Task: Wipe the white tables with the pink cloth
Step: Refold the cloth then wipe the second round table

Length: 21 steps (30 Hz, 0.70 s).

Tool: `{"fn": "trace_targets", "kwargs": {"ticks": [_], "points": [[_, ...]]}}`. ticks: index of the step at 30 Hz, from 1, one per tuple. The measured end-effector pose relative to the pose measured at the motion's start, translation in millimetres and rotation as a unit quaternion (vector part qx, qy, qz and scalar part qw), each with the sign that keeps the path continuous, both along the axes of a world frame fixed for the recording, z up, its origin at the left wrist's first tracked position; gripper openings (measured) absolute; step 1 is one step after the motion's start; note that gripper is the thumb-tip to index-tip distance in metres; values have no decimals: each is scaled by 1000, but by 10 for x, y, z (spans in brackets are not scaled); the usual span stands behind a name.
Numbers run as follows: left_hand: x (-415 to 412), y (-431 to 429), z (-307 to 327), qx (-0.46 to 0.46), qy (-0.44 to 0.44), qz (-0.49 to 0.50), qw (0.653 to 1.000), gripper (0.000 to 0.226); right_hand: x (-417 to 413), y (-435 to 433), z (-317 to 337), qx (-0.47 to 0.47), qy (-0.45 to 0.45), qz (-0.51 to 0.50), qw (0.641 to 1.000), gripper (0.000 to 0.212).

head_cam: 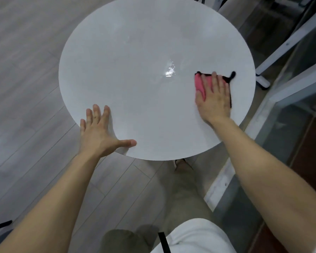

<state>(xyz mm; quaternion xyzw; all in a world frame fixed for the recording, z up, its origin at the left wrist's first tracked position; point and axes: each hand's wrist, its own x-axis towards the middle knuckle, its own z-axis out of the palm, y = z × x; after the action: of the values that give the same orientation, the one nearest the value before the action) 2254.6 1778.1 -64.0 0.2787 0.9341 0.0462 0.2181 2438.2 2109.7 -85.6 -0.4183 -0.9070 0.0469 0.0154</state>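
Your round white table has its right rim close to a white-framed glass partition, while grey plank floor spreads wide off its left rim, and a shiny wet patch sits near the middle of the top. Your right hand lies flat, fingers straight, on the pink cloth, pressing it to the tabletop near the right rim, with the cloth's dark-edged corners showing past your fingertips. Your left hand is spread flat on the near-left rim, thumb stretched along the near edge, well apart from the cloth.
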Motion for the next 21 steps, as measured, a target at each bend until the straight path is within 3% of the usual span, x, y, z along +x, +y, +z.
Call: {"fn": "trace_targets", "kwargs": {"ticks": [2,4,6,9,12,14,17,21], "points": [[2,17,11,-1,-1,3,1000,165,-63,118,49,-36,-36,-99,994,73],[16,26,20,-1,4,6,1000,164,-496,-185,68,-57,-26,-88,994,72],[28,24,31,1,5,6,1000,163,-1045,-750,61,-44,-10,46,998,70],[36,3,36,11,6,8,1000,162,-1619,-1643,62,-54,-4,278,959,66],[26,-8,30,14,8,6,1000,161,-1666,-1642,59,-60,7,369,928,62],[11,-9,37,16,2,8,1000,163,-1480,-1208,-29,-23,27,332,943,61],[3,10,49,6,-1,3,1000,166,-856,-227,-83,12,17,130,991,68],[-1,40,42,8,1,4,1000,164,-482,342,6,-37,-38,-87,995,72]]}}
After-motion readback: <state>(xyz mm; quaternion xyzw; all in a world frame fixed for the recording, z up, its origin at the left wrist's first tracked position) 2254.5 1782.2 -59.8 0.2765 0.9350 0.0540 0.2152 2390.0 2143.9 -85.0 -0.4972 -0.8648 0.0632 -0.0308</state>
